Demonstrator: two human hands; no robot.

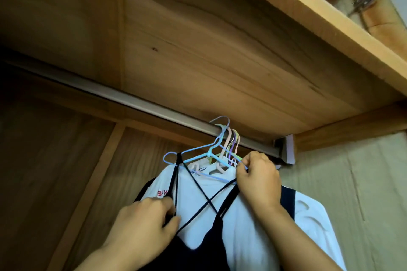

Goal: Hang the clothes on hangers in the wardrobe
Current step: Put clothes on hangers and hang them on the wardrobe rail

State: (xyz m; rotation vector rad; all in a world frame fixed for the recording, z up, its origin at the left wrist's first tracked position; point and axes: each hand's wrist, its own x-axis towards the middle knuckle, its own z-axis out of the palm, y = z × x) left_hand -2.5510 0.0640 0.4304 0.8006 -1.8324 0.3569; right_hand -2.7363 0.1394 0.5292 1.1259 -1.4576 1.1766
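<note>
- A black strappy top (198,255) hangs from a pale blue hanger (193,157) hooked near the right end of the wardrobe's metal rail (123,100), its thin straps crossing over a white shirt (198,196) behind.
- The left hand (145,224) pinches one strap; the right hand (257,180) grips the hanger's right arm and another strap.
- Other pastel hangers (232,145) crowd that end beside the rail bracket (286,149); leftward, the rail runs bare.

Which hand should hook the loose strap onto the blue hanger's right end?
Probably right: the right hand already pinches the blue hanger there. The left hand holds the straps lower down.
</note>
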